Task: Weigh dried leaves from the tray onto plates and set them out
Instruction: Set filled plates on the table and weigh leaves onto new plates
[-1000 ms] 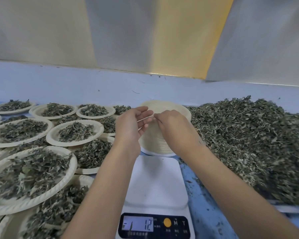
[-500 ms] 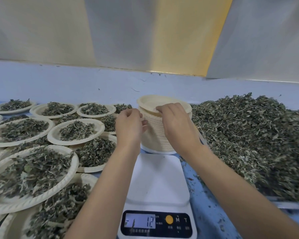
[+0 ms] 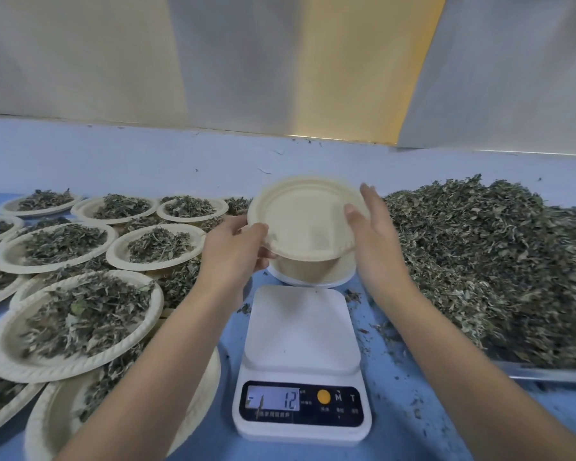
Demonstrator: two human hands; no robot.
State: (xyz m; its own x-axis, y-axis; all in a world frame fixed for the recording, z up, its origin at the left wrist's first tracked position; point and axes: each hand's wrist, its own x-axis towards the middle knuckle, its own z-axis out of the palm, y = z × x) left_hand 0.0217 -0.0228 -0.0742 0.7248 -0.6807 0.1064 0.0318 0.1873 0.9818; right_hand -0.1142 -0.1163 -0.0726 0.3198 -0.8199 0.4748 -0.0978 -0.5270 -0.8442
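Head view: the left hand (image 3: 235, 252) had its fingers clamped on the left rim of one empty plate (image 3: 304, 216), held tilted above the plate stack (image 3: 313, 272). The right hand (image 3: 374, 234) had its fingers straight and slightly apart at the right rim. The scale (image 3: 301, 331) display read "12", with keys "M" and "T". A strip of blue desk (image 3: 396, 394) lay open between the scale and the tray (image 3: 546, 375) of dried leaves (image 3: 486, 261). Filled plates (image 3: 77, 324) overlapped at left; their count could not be told.

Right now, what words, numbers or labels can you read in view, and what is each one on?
"12", with a minus mark to its left: lit display of the scale.
"M": the scale's dark front panel, right of the orange button.
"T": same panel, right of the M.
Small print under the display and buttons: too blurred to read.
The plate in hand: no print visible.
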